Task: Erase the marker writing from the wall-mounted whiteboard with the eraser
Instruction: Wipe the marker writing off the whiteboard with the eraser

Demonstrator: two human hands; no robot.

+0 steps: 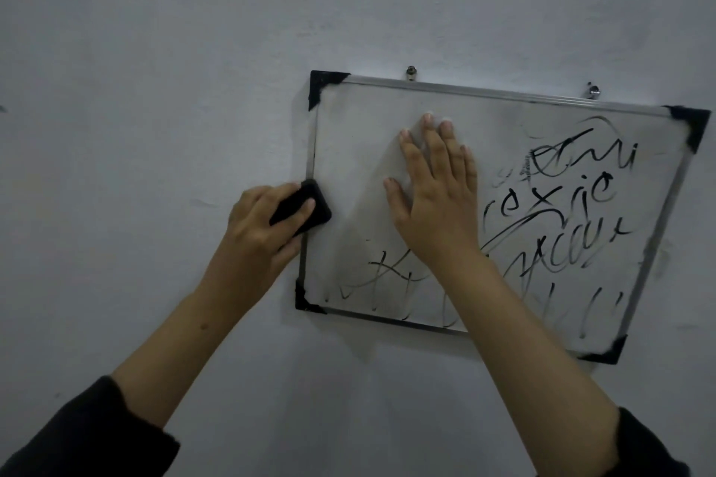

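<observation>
While gripped: eraser (301, 208) against whiteboard (368, 120).

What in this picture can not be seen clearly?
Head view:
- Writing under the right hand and forearm: hidden.
- Smeared strokes along the bottom of the whiteboard: too blurred to read.
- Most of the eraser: covered by the left hand.
- Its wiping face: turned away.
</observation>
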